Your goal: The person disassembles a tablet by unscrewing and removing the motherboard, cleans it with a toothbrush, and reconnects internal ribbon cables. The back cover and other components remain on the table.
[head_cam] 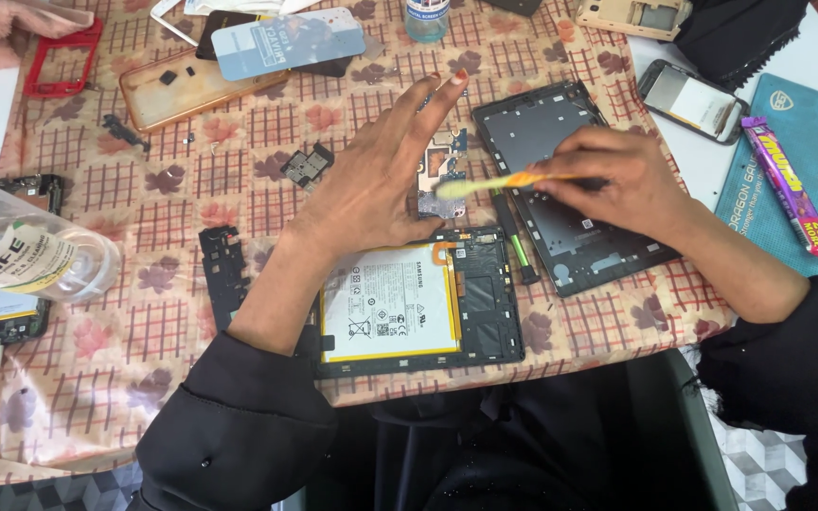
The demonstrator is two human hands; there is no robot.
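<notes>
here left hand spread, steadying circuit board; right hand pinching yellow brush

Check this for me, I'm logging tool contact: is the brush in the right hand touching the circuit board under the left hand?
Touching. The head view shows the brush bristles lying on the circuit board, with no gap visible.

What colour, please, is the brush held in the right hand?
The brush is yellow with an orange grip, seen in the head view.
</notes>
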